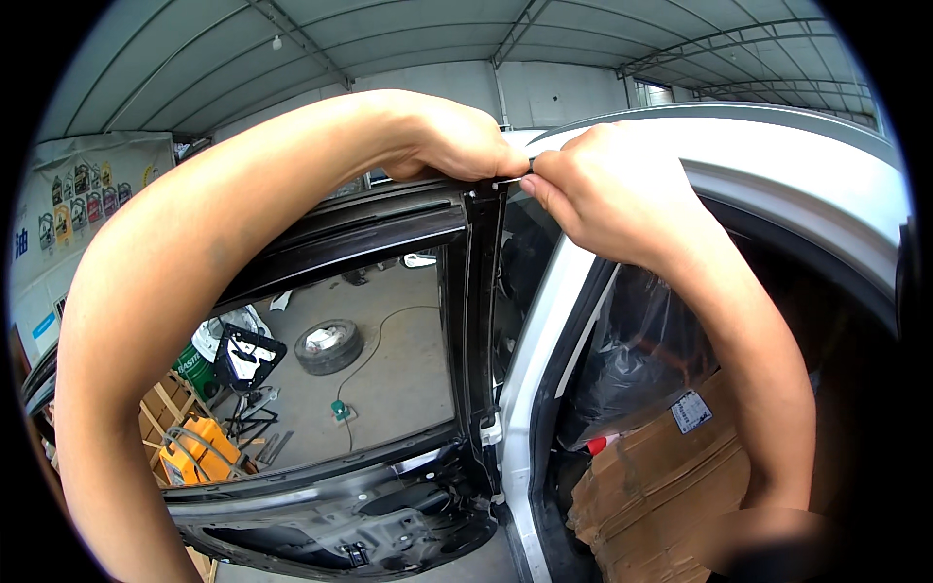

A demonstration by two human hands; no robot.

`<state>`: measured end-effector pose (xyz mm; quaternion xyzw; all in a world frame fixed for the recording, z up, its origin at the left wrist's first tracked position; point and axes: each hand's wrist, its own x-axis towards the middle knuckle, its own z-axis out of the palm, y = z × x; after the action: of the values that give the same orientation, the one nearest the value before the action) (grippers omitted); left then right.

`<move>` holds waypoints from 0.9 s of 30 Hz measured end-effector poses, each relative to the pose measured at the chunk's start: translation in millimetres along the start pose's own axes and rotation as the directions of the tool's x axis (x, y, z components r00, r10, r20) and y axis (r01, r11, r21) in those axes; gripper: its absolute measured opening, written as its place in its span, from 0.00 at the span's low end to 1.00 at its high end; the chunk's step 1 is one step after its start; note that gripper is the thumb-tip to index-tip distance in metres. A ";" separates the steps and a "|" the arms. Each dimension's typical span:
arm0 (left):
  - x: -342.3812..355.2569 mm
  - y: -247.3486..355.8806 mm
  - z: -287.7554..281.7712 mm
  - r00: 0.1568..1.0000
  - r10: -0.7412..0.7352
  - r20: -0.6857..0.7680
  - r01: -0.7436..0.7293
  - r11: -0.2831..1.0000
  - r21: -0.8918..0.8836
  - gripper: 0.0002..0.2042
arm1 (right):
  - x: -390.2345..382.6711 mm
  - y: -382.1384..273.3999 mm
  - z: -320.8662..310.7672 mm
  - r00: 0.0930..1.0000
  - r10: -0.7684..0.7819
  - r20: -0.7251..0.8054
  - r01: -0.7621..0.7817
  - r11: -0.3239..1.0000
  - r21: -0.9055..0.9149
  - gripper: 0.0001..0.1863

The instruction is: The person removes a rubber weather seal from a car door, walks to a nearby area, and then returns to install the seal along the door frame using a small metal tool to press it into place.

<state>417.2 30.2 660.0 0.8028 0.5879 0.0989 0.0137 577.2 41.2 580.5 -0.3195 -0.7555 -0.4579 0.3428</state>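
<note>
My left hand (457, 141) is closed at the upper corner of an open black car door (457, 222), its fingertips resting by the frame's top edge. Just right of it, my right hand (593, 189) pinches a small thin piece at that corner, mostly hidden by the fingers; I cannot make out what it is. The two hands nearly touch. The black window frame runs down to the lower door panel, with its window opening showing the floor behind. The white car body (768, 160) stands directly to the right, beside the door's edge.
Through the window: a tire (328, 358), a cable with a green connector (339, 411), a yellow machine (194, 449), a green drum (199, 377) and scattered parts. Cardboard (641, 476) and plastic sheeting (641, 350) lie inside the car. A poster (87, 204) hangs at left under a metal roof.
</note>
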 end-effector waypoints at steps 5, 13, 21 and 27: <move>8.8 -7.4 1.4 1.000 0.021 0.003 -0.021 0.999 -0.029 0.17 | 7.7 -6.7 -9.3 0.996 -0.085 0.020 0.088 0.978 -0.189 0.09; 11.0 -2.9 -0.9 0.994 0.058 0.093 -0.055 0.998 -0.037 0.17 | 11.8 -16.8 -20.8 0.989 -0.129 0.067 0.145 0.910 -0.388 0.07; 6.9 -7.6 -0.3 0.996 0.050 0.076 -0.048 0.998 -0.029 0.15 | 14.0 -30.3 -22.6 0.984 -0.163 0.077 0.181 0.870 -0.459 0.07; 13.2 -5.2 -2.0 0.997 0.017 0.075 -0.017 1.000 0.003 0.16 | 9.9 -32.8 -19.3 0.992 -0.097 0.086 0.125 0.888 -0.442 0.05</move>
<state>415.8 44.1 663.1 0.8108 0.5804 0.0677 0.0337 549.9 13.0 579.7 -0.3598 -0.6576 -0.6276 0.2102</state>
